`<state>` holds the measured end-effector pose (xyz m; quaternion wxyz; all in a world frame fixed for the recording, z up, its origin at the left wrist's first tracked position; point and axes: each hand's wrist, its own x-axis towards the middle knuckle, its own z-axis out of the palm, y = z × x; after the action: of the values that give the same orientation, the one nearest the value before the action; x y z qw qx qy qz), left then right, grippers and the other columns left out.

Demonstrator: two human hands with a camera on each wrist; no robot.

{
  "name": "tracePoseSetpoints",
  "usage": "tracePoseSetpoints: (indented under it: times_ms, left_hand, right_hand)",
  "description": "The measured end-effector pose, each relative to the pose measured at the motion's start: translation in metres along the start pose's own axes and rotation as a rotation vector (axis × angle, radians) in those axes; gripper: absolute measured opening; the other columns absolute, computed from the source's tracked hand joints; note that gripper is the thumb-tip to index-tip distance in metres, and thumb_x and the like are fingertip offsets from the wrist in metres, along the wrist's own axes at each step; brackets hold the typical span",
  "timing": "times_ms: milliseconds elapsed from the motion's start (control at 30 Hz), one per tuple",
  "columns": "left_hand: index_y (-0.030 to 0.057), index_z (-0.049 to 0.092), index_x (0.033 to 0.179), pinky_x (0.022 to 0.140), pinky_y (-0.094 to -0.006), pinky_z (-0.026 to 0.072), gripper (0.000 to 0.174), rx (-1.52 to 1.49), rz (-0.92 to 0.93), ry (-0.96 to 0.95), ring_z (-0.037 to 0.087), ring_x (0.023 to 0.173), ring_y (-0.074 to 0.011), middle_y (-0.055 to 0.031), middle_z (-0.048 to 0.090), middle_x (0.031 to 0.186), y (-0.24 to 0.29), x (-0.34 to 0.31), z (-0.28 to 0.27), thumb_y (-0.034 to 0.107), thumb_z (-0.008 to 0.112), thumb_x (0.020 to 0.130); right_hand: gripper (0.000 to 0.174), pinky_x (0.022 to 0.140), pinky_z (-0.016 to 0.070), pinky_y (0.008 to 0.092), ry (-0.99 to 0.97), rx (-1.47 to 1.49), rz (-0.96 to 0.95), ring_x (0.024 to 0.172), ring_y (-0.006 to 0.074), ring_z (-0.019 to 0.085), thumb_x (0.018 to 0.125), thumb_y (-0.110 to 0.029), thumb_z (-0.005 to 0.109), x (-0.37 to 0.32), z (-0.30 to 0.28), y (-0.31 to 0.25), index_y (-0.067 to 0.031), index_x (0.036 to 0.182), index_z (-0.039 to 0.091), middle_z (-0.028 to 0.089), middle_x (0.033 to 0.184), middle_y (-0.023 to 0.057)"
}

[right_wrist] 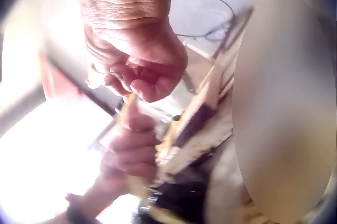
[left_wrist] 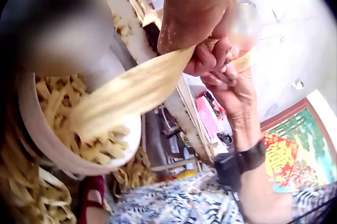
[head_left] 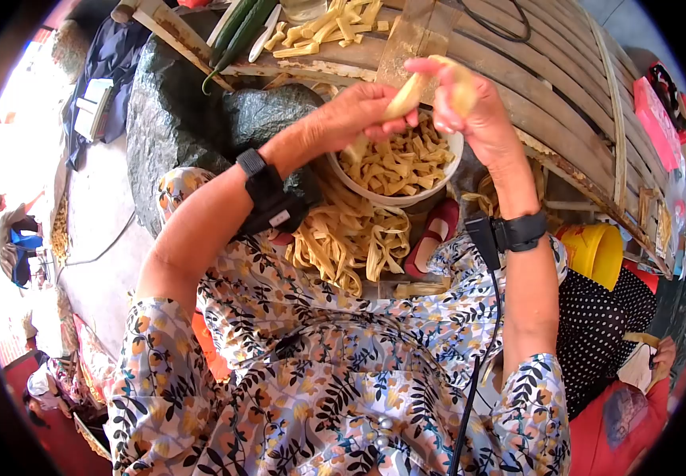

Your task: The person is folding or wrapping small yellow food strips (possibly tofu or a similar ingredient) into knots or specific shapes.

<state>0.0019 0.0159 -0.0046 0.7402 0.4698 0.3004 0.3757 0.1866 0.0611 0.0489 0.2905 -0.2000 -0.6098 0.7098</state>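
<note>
A long, flat, pale yellow strip (left_wrist: 131, 92) hangs from my left hand (head_left: 363, 115), whose fingers are curled round it. My right hand (head_left: 478, 119) is raised just to the right, pinching a stretch of pale yellow strip (head_left: 462, 91). In the right wrist view the two hands come close together, with strip between the fingertips. Below them stands a white bucket (head_left: 390, 198), which holds many short, twisted yellow pieces (head_left: 406, 163). In the left wrist view the strip's free end overlaps the bucket's mouth.
Loose yellow strips (head_left: 351, 238) lie on the ground before the bucket. Ahead is a slatted wooden table (head_left: 557, 103) with more yellow pieces (head_left: 335, 28) and long green vegetables (head_left: 240, 32). A dark green plastic sheet (head_left: 168, 135) is at left, a yellow bucket (head_left: 593, 246) at right.
</note>
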Motion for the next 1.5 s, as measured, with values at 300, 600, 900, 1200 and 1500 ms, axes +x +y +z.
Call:
tracePoseSetpoints:
  times_ms: [300,600,900,1200,1500]
  left_hand:
    - [-0.0031,0.056,0.096,0.045,-0.0156,0.0328,0.022,-0.357,-0.056,0.172,0.039,0.048,-0.0033,-0.0008,0.052,0.071,-0.020,0.009,0.015,0.016,0.048,0.089]
    - [-0.0004,0.058,0.085,0.045,-0.0200,0.0371,0.025,0.550,0.182,0.589,0.043,0.048,-0.0043,0.0011,0.048,0.058,0.010,0.003,0.027,0.023,0.049,0.090]
    - [-0.0022,0.055,0.084,0.049,-0.0286,0.0393,0.029,0.921,0.253,0.600,0.044,0.053,-0.0123,-0.0039,0.046,0.055,-0.005,0.009,0.028,0.027,0.053,0.085]
    - [0.0034,0.058,0.086,0.043,-0.0180,0.0188,0.028,-0.031,-0.088,0.424,0.022,0.047,-0.0018,0.0084,0.031,0.054,0.014,-0.005,0.029,0.029,0.048,0.091]
    - [0.0079,0.052,0.081,0.040,-0.0173,0.0198,0.024,-0.284,-0.145,0.162,0.019,0.040,-0.0015,0.0105,0.027,0.050,0.006,-0.015,0.009,0.028,0.045,0.092]
  right_hand:
    - [0.032,0.055,0.0422,0.0245,0.249,-0.754,-0.253,0.064,0.0113,0.054,0.068,-0.017,0.071,0.001,0.001,0.028,-0.0058,0.098,0.063,0.057,0.077,0.0049]
    - [0.015,0.051,0.0391,0.0228,0.268,-0.422,0.148,0.053,0.0036,0.040,0.077,-0.016,0.065,0.004,-0.004,0.041,-0.0004,0.079,0.065,0.054,0.055,-0.0022]
    - [0.010,0.066,0.0461,0.0291,0.513,-0.764,-0.296,0.076,0.0206,0.059,0.070,-0.006,0.063,0.001,0.004,0.054,0.0016,0.077,0.063,0.062,0.094,0.0097]
    - [0.010,0.072,0.0477,0.0215,0.587,-0.038,-0.158,0.081,0.0097,0.057,0.079,-0.005,0.061,-0.006,-0.027,0.032,0.0025,0.083,0.067,0.059,0.105,0.0086]
    - [0.025,0.056,0.0467,0.0182,0.288,0.061,0.209,0.068,0.0071,0.054,0.079,-0.018,0.065,-0.008,-0.013,0.022,-0.0023,0.098,0.059,0.058,0.077,0.0021]
